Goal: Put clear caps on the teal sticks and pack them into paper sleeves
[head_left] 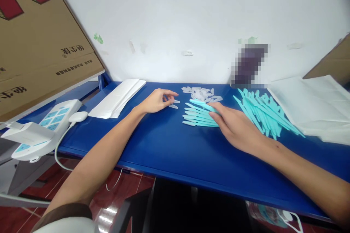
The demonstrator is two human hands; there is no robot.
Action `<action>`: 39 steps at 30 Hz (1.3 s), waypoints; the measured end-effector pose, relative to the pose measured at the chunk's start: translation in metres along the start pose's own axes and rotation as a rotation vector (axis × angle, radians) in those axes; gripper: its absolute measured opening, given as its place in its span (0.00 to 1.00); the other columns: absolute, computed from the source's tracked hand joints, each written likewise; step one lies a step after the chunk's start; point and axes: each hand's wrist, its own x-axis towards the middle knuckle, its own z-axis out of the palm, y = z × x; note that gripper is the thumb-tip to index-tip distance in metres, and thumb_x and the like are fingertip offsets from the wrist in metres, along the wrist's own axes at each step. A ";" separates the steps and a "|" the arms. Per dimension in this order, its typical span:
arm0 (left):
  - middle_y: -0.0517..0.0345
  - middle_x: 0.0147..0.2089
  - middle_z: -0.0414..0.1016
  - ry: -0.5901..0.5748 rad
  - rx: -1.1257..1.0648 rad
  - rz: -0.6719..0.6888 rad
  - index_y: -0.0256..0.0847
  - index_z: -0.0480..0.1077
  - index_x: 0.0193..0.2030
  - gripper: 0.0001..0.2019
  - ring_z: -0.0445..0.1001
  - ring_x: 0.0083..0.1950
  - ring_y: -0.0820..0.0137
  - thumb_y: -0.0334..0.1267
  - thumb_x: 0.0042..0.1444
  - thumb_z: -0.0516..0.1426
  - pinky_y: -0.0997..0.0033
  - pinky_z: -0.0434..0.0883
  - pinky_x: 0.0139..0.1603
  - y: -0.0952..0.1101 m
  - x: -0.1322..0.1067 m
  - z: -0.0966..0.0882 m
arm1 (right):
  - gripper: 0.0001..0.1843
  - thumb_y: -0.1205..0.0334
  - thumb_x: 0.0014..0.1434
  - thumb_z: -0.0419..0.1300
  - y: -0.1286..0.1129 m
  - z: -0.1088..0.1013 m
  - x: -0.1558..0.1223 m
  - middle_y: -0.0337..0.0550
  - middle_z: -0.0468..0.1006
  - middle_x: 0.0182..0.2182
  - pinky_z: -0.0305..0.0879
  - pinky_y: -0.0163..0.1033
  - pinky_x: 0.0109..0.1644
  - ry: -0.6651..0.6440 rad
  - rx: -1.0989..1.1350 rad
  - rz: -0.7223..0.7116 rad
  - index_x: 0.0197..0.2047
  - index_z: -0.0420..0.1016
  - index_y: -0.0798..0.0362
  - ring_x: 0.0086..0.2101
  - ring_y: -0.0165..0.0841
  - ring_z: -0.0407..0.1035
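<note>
On the blue table (169, 145), my left hand (157, 101) rests with fingers stretched toward two small clear plastic caps (174, 104), fingertips touching them. My right hand (235, 125) lies flat, fingers extended, on a neat row of turquoise plastic sticks (197, 114). A heap of clear caps (201, 94) lies just behind that row. A larger loose pile of turquoise sticks (262, 113) spreads to the right of my right hand.
White paper sleeves (119, 98) lie at the back left. A white power strip (46, 125) with a plug sits on the left edge under a cardboard box (35, 40). White sheets (311, 105) cover the right. The white wall stands behind.
</note>
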 end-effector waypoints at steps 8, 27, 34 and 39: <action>0.53 0.43 0.81 -0.080 0.094 0.056 0.41 0.81 0.40 0.09 0.77 0.43 0.66 0.42 0.59 0.62 0.68 0.70 0.43 0.009 -0.003 -0.001 | 0.24 0.50 0.74 0.39 0.002 0.002 0.000 0.46 0.77 0.40 0.65 0.44 0.40 -0.018 0.065 0.016 0.58 0.70 0.50 0.37 0.39 0.72; 0.48 0.46 0.80 -0.144 0.210 0.046 0.38 0.77 0.54 0.19 0.77 0.43 0.66 0.46 0.62 0.59 0.69 0.70 0.43 0.001 -0.004 -0.002 | 0.23 0.54 0.74 0.44 0.006 0.005 0.004 0.49 0.81 0.46 0.71 0.45 0.46 0.063 0.123 -0.045 0.62 0.72 0.50 0.45 0.42 0.76; 0.51 0.40 0.78 -0.156 0.112 0.006 0.39 0.79 0.42 0.12 0.74 0.37 0.68 0.44 0.60 0.60 0.70 0.68 0.38 -0.003 -0.004 0.002 | 0.22 0.55 0.73 0.46 0.004 0.004 0.003 0.51 0.81 0.52 0.73 0.47 0.45 0.170 0.111 -0.075 0.64 0.69 0.49 0.46 0.44 0.77; 0.52 0.39 0.80 0.047 -0.307 -0.143 0.38 0.74 0.48 0.16 0.75 0.37 0.69 0.45 0.57 0.63 0.70 0.69 0.39 0.000 0.001 0.002 | 0.21 0.52 0.72 0.47 0.003 0.000 -0.001 0.50 0.83 0.44 0.72 0.46 0.38 0.279 0.175 -0.022 0.61 0.72 0.47 0.37 0.42 0.78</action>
